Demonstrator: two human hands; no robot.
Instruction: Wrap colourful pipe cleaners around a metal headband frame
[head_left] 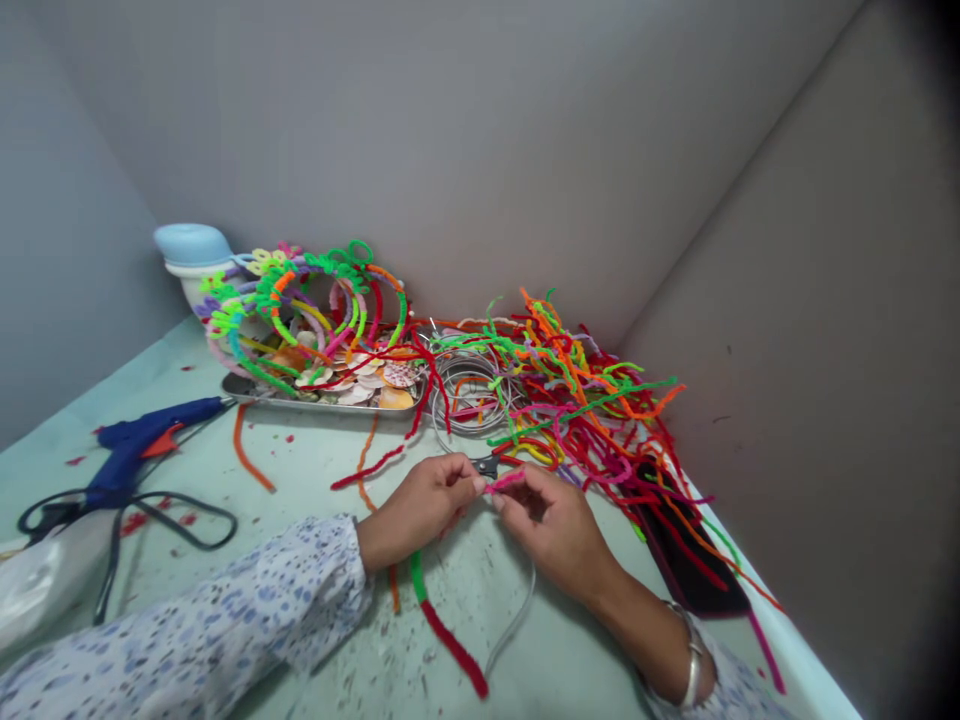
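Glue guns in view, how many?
1: the blue glue gun, lying on the table left of the metal tray. Any under the pipe-cleaner heap would be hidden.

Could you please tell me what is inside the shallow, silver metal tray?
The tray holds pale and orange seashells. Fuzzy multicoloured hoops hide part of its back; whatever lies beneath the seashells cannot be seen.

Left hand [420, 505] and right hand [561, 525] pinch a pink fuzzy strand [507, 482] with their fingers [466, 489].
Just beyond the fingers lies a red-handled tool [487, 466]; below them curves a wire [456, 640], partly wrapped in green and red. Farther beyond, at their left, is a metal tray [322, 404] with shells [364, 385]; at their right, a pile of coloured strands [585, 390]. Well to their left lies a blue glue gun [124, 455].
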